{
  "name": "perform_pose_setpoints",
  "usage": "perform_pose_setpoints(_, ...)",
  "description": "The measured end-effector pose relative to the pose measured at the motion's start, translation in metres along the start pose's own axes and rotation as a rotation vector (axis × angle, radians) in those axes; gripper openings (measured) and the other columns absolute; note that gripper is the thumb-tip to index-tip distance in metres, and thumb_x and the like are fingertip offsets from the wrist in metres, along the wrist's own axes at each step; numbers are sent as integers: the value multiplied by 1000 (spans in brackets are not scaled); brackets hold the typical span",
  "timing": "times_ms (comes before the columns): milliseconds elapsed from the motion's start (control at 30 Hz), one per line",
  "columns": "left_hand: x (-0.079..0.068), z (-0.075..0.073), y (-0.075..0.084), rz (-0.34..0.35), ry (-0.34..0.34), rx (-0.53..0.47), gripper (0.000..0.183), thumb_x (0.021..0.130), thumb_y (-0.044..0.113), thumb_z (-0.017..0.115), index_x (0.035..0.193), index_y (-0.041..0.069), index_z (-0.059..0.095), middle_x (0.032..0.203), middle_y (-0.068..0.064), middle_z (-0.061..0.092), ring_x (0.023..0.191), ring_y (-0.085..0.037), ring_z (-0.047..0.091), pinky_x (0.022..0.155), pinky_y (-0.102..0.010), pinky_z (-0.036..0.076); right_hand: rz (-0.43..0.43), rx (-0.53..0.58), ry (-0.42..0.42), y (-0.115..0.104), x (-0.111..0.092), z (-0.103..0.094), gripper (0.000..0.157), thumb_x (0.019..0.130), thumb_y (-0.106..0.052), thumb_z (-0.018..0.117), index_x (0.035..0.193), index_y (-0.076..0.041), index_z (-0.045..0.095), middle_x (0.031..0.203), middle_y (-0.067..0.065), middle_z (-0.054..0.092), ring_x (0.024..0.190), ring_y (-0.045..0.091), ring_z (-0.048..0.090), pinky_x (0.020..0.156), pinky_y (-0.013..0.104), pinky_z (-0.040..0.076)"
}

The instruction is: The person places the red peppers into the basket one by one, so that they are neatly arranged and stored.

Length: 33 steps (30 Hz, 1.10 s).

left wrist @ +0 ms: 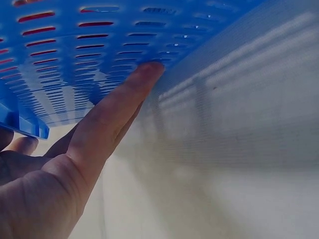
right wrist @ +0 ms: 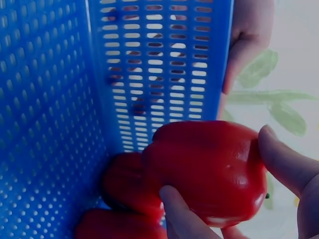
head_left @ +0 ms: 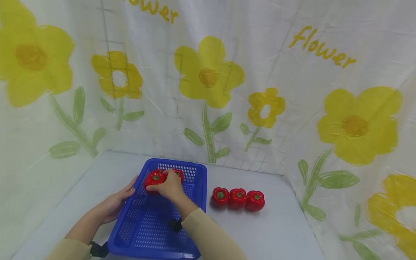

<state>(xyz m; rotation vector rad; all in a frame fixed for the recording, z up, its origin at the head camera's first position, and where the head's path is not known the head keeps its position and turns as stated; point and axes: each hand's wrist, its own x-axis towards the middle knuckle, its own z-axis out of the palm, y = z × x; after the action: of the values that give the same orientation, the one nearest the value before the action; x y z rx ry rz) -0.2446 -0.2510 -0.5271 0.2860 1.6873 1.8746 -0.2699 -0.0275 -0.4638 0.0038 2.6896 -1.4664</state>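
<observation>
My right hand [head_left: 170, 186] grips a red bell pepper [right wrist: 209, 169] between thumb and fingers, inside the far end of a blue slotted basket [head_left: 156, 224]. Beneath it in the right wrist view lie two more red peppers, one dark against the end wall [right wrist: 127, 181] and one at the lower edge [right wrist: 119, 225]. My left hand [head_left: 113, 206] rests along the basket's left side, at the rim. Its extended finger touches the outer slotted wall in the left wrist view, and others are partly hidden behind the hand.
Three red bell peppers [head_left: 237, 199] stand in a row on the white table [head_left: 269, 234], right of the basket. A white curtain [head_left: 156, 119] with yellow flowers hangs behind the table and at its sides.
</observation>
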Motion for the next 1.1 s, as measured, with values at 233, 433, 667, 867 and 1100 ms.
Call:
perform_pose_setpoints(233, 0, 0, 0, -23, 35, -14, 63, 111, 42, 24, 155, 45, -20, 166, -26, -13, 148, -57, 18, 105, -64, 45, 20, -29, -9, -1, 2, 9, 74, 67, -36, 95, 126, -13, 58, 117, 7, 64, 108, 25, 60, 90, 49, 58)
perform_pose_setpoints(433, -2, 0, 0, -20, 42, -9, 63, 111, 41, 25, 156, 43, -20, 166, -26, -14, 148, -58, 15, 105, -63, 45, 31, -26, -14, -3, 1, 17, 74, 67, -33, 95, 128, -14, 57, 116, 6, 65, 108, 25, 61, 90, 49, 58)
perform_pose_setpoints(667, 1, 2, -1, -29, 43, -23, 64, 111, 42, 26, 156, 45, -18, 167, -26, -12, 147, -57, 20, 104, -64, 45, 25, -39, -7, -3, 0, 23, 73, 67, -31, 95, 127, -11, 58, 116, 8, 66, 109, 27, 62, 93, 50, 57)
perform_pose_setpoints(867, 2, 3, -2, -28, 51, -9, 63, 111, 41, 25, 156, 43, -19, 166, -25, -14, 147, -59, 17, 104, -64, 46, 43, -33, -4, 1, 3, 26, 74, 67, -30, 95, 128, -12, 58, 117, 8, 66, 110, 27, 62, 94, 50, 57)
perform_pose_setpoints(1100, 2, 1, 0, -19, 49, 3, 63, 111, 41, 25, 156, 43, -19, 167, -23, -16, 147, -58, 15, 104, -63, 45, 40, -33, 4, 4, 8, 29, 73, 68, -30, 95, 128, -11, 58, 118, 9, 66, 110, 27, 62, 95, 50, 56)
